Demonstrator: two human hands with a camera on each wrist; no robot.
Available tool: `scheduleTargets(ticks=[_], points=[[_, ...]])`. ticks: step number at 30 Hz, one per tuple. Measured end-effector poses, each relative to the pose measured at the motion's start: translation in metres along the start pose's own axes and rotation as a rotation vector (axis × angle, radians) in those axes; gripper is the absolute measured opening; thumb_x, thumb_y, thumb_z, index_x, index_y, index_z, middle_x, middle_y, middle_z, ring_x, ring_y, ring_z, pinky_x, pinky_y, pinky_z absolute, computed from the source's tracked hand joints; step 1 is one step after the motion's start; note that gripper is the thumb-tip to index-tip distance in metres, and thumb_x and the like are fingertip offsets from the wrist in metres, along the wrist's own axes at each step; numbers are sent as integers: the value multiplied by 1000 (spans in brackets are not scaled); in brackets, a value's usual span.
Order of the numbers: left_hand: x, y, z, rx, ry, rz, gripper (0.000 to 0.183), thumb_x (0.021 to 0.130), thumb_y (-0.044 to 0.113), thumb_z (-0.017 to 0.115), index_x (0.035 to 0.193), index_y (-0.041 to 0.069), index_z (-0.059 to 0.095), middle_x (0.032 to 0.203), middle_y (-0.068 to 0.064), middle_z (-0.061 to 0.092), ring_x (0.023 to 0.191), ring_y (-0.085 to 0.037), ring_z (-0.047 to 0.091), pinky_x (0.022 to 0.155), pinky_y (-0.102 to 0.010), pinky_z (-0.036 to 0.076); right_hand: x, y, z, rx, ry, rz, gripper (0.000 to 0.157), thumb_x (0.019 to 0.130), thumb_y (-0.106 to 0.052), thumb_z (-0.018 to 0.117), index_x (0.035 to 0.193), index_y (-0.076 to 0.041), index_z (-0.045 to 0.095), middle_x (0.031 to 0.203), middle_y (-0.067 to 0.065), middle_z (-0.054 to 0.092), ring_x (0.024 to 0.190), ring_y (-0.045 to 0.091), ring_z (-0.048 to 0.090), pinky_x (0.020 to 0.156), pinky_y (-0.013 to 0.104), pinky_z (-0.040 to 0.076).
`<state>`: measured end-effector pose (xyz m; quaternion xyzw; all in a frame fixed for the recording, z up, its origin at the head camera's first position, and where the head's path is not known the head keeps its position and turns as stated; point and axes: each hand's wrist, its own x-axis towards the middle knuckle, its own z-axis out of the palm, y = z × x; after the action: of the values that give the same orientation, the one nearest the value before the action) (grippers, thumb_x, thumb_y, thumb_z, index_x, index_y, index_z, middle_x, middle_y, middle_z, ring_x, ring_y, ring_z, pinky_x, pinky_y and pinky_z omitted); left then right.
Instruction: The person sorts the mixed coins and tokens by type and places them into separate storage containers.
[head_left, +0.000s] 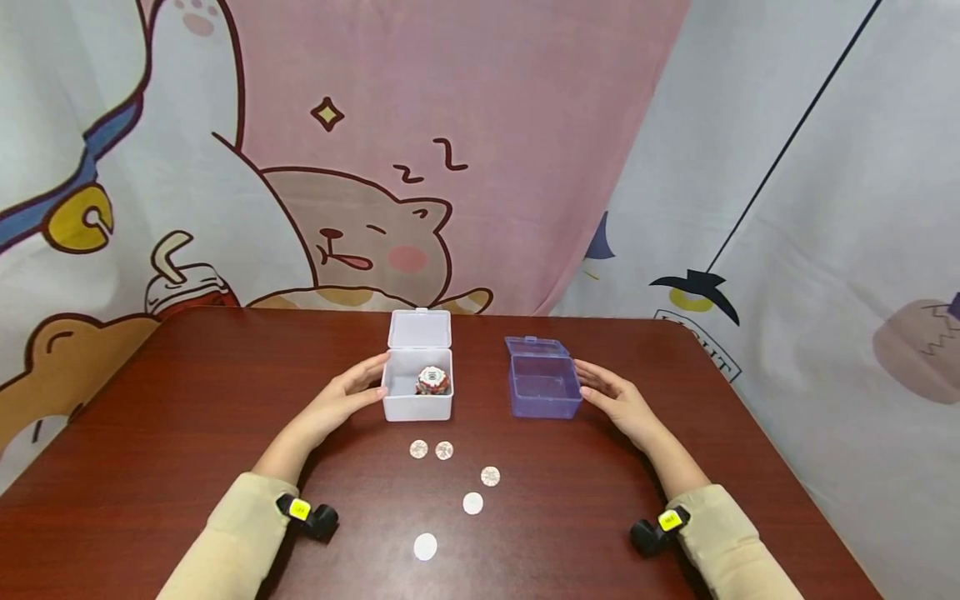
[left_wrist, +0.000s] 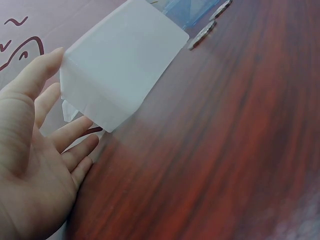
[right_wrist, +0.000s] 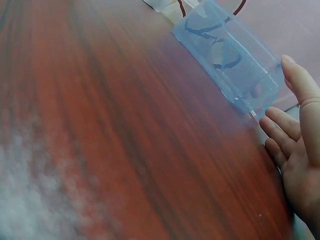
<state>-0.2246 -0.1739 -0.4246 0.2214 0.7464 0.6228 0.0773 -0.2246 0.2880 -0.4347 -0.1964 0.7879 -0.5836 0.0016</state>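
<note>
A white plastic box stands on the table with its lid raised; poker chips lie in its right part. My left hand is at its left side, thumb and fingertips against the wall, fingers extended. To the right, a see-through purple-blue box, also with its lid up, shows nothing inside. My right hand touches its right side with relaxed, nearly straight fingers. In the right wrist view, the thumb of the right hand meets the top edge of the blue box.
Several flat round discs lie on the brown table in front of the boxes: two patterned ones, another patterned disc, and two plain white ones, the nearest disc lowest. A cartoon-printed curtain hangs behind the table.
</note>
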Motion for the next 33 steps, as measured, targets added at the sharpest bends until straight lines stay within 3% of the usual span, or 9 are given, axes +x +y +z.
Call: scheduleTargets(ticks=[7, 15, 21, 25, 29, 33], points=[[-4, 19, 4, 2, -20, 7, 58, 88, 10, 57, 140, 7, 30, 138, -21, 34, 126, -38, 28, 98, -55, 21, 0, 1, -1, -28, -25, -37, 44, 91, -12, 54, 133, -4, 43, 128, 20, 46, 119, 32, 41, 87, 20, 39], [1, -3, -3, 4, -25, 28, 57, 90, 11, 54, 141, 15, 30, 138, -15, 36, 126, -32, 30, 98, -52, 21, 1, 5, -1, -22, -12, -36, 44, 90, -13, 54, 132, -6, 44, 127, 19, 48, 117, 30, 43, 86, 22, 40], [-8, -6, -10, 82, 62, 33, 59, 88, 18, 58, 140, 14, 29, 134, -20, 39, 121, -36, 37, 95, -52, 28, 1, 3, 4, 3, -2, 5, 44, 90, -12, 55, 133, -8, 44, 127, 18, 48, 117, 29, 43, 85, 22, 41], [-19, -2, -10, 117, 99, 22, 58, 87, 18, 60, 137, 10, 33, 129, -22, 43, 117, -36, 42, 91, -37, 38, -1, -14, 7, 11, 8, 37, 44, 90, -8, 54, 132, -3, 43, 127, 21, 47, 117, 32, 43, 84, 21, 41], [-33, 10, -3, 128, 129, 23, 48, 85, 13, 63, 126, -1, 43, 118, -24, 51, 106, -36, 50, 82, -22, 42, -3, -27, 10, -6, 14, 50, 44, 89, -7, 54, 131, 1, 42, 125, 24, 48, 115, 34, 44, 84, 20, 41], [-46, 31, 9, 165, 134, 4, 32, 82, 8, 65, 107, -8, 54, 100, -22, 58, 89, -28, 56, 73, -23, 45, -4, -27, 11, -2, 14, 53, 44, 90, -6, 54, 131, 1, 42, 126, 25, 47, 115, 35, 43, 83, 19, 41]])
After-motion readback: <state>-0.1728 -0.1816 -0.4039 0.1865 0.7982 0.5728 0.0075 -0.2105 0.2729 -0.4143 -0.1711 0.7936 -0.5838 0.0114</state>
